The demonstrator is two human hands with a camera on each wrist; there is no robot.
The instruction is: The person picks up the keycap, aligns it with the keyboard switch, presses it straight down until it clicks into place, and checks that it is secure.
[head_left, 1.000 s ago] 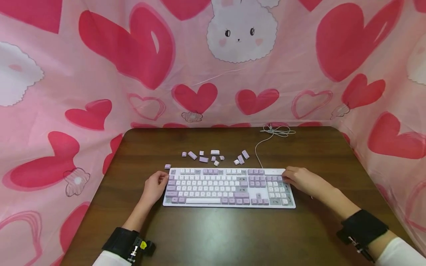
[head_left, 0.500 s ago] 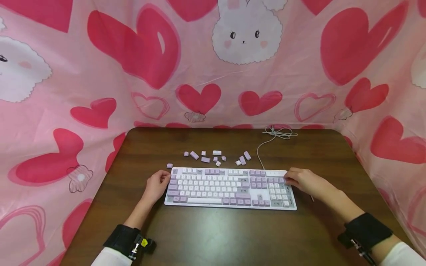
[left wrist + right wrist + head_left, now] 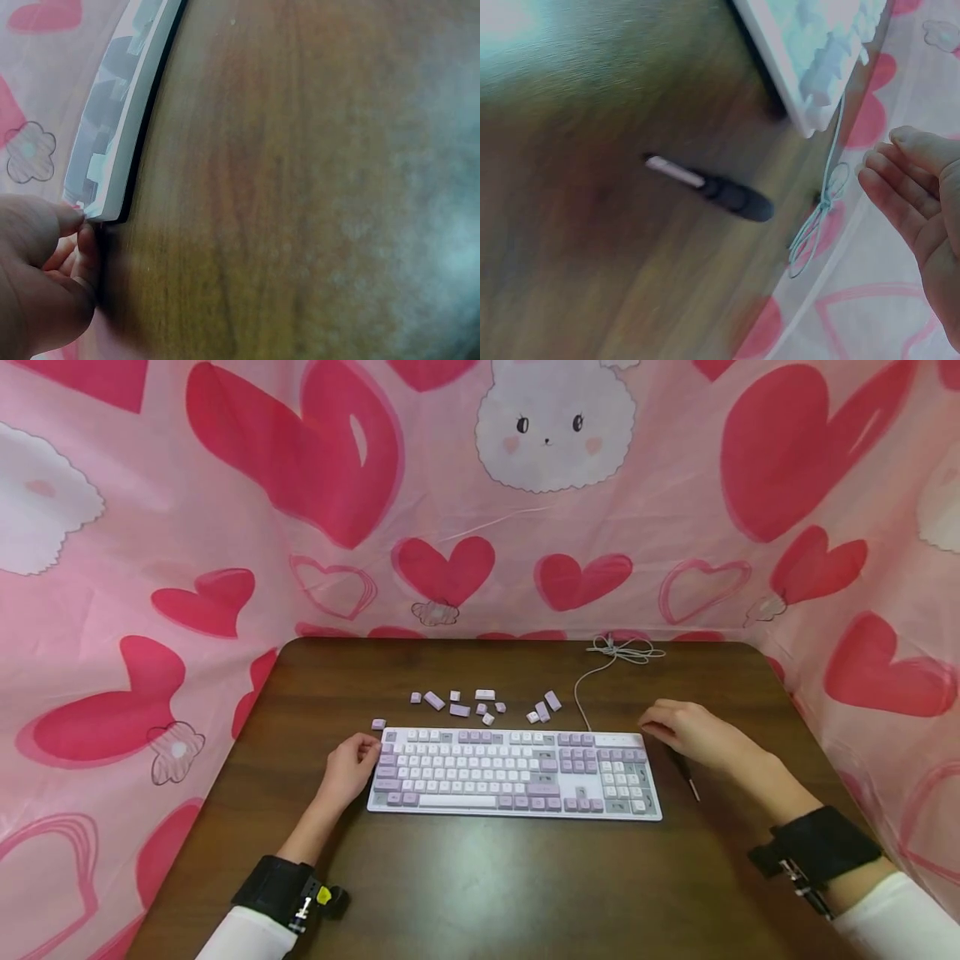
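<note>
A white-and-lilac keyboard (image 3: 480, 772) lies flat on the brown table. At its left end, near the upper corner, my left hand (image 3: 351, 771) holds the edge between thumb and bent fingers; the left wrist view shows the thumb tip (image 3: 73, 219) at the keyboard corner. My right hand (image 3: 693, 735) hovers just off the upper right corner, holding nothing, its fingers loosely bent and together in the right wrist view. Below that hand a screwdriver (image 3: 731, 196) with a dark handle and a metal shaft lies on the table, its handle partly hidden in the head view.
Several loose lilac and white keycaps (image 3: 460, 711) are scattered behind the keyboard. A single lilac keycap (image 3: 378, 724) sits by its upper left corner. The keyboard's cable (image 3: 626, 650) is coiled near the table's back edge. A pink heart-patterned cloth (image 3: 442, 502) hangs around the table.
My right hand has left the keyboard's right end and moved up and slightly away, uncovering more of the screwdriver. The left hand stays at the left edge. The head view has shifted slightly.
</note>
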